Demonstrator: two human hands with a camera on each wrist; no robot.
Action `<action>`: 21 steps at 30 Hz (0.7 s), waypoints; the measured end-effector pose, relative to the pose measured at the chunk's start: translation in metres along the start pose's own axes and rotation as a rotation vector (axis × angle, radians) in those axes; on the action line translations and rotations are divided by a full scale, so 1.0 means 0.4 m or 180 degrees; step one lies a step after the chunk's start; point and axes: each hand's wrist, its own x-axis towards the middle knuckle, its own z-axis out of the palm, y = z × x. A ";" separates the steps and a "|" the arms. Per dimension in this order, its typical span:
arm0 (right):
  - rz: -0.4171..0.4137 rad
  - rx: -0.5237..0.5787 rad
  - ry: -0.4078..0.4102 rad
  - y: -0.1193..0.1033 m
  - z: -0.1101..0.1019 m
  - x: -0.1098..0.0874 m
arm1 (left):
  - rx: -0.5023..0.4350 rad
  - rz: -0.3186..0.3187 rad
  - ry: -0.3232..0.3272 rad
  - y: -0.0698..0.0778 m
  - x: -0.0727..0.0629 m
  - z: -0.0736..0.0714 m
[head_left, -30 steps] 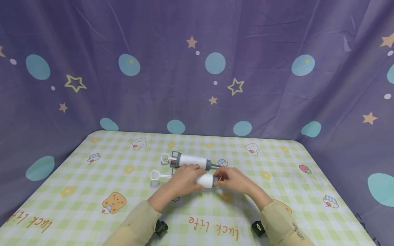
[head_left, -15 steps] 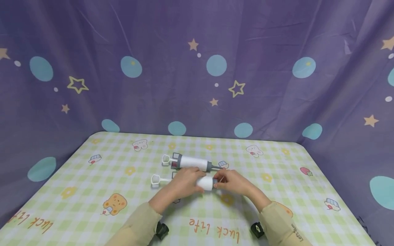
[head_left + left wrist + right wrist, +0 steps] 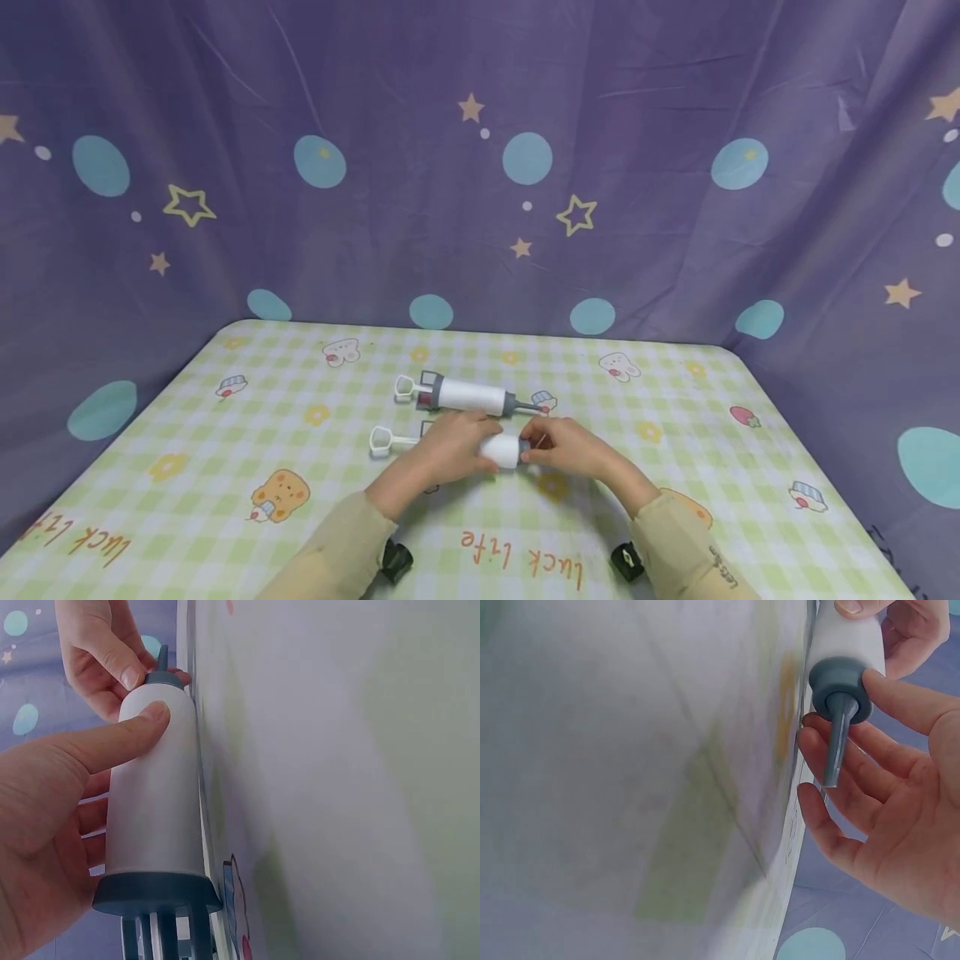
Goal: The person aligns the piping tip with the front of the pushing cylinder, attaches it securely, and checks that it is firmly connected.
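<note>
In the head view, a white plunger syringe (image 3: 501,451) with grey end parts lies across the table. My left hand (image 3: 453,447) grips its barrel, thumb along the top, as the left wrist view also shows. At the tip, my right hand (image 3: 572,450) holds the grey nozzle collar (image 3: 838,679), its thumb on one side and fingers round the other. From the collar sticks out a thin grey nozzle (image 3: 835,754). The white plunger handle (image 3: 381,441) extends to the left, and my left hand hides part of the grey frame. Just behind lies a similar second syringe (image 3: 471,397).
A green-and-white checked cloth (image 3: 360,542) with cartoon prints covers the table. Behind it hangs a purple curtain (image 3: 405,208) with stars and blue dots. Dark wrist devices (image 3: 396,561) show below both sleeves.
The whole head view has shifted slightly. Both hands keep their hold on the near syringe, with hardly any movement; the far syringe stays where it was.
</note>
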 end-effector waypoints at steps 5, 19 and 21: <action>0.0006 -0.0031 -0.0016 0.001 -0.003 0.007 | -0.0035 -0.0063 -0.0049 -0.005 0.003 -0.003; -0.0174 -0.0436 0.0457 0.008 -0.071 -0.008 | -0.0046 -0.0292 0.0219 -0.038 0.010 -0.064; -0.0162 -0.0451 0.0754 0.007 -0.083 -0.009 | -0.0034 -0.0357 0.0408 -0.050 0.011 -0.079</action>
